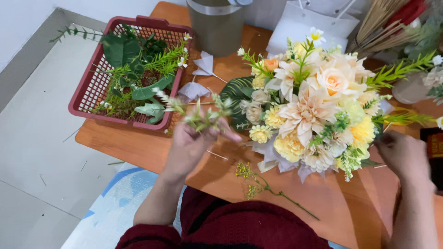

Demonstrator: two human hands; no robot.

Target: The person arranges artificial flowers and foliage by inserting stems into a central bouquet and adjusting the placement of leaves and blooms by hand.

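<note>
The left hand (191,140) is pinched shut on a sprig (196,113) of pale green leaves and small white buds, holding it up just left of the bouquet (309,115). The sprig's tips blur, and its stem runs back toward the basket (87,99). The right hand (404,154) is curled at the bouquet's right side, fingers bent near the lower blooms; whether it grips a stem cannot be told.

The bouquet fills the middle of the table (230,184): cream and peach dahlias, yellow carnations, small white roses, green fronds, and one striped dark leaf (235,92) on its left flank. Pale wrapping paper shows beneath it.

Near the table's front edge, between the two arms, lies a loose stem (263,186) with tiny yellow-green flowers. The red basket sits on the table's left corner, overhanging it, full of green leaves and ferns. Just right of it lie folded white paper scraps (200,76). A grey bin (217,25) stands at the far edge, a white bag (307,27) beside it.
</note>
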